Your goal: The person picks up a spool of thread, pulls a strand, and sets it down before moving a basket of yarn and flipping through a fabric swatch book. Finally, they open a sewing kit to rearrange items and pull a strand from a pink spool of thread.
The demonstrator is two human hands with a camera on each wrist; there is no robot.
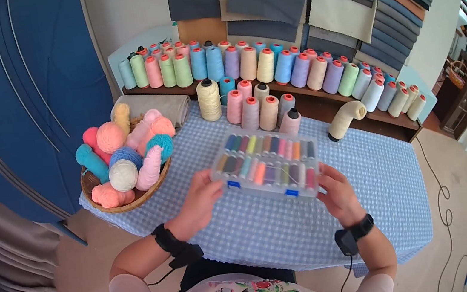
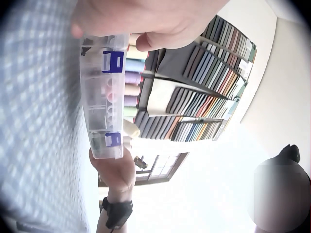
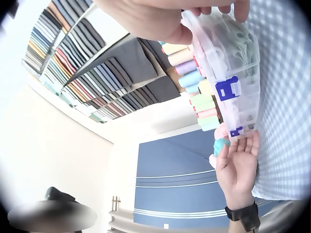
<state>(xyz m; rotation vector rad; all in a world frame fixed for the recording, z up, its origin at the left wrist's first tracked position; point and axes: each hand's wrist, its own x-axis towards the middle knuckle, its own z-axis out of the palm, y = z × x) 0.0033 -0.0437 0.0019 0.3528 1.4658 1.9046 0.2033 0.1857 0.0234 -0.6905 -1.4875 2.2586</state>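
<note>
A clear plastic box with blue latches spans the gap between my two hands, over the front of the table. Small thread spools of many colours lie in rows inside it. My left hand grips the box's left end, thumb near the lid and fingers low on the side. At the opposite end my right hand holds it, its thumb by the lid edge. The lid is down, and both latches, one seen as a blue latch in the left wrist view, face my body.
A wicker basket of yarn balls stands at the table's left. Behind the box are several large thread cones, with more on a low rack. One bent cream cone sits at right. A blue checked cloth covers the table.
</note>
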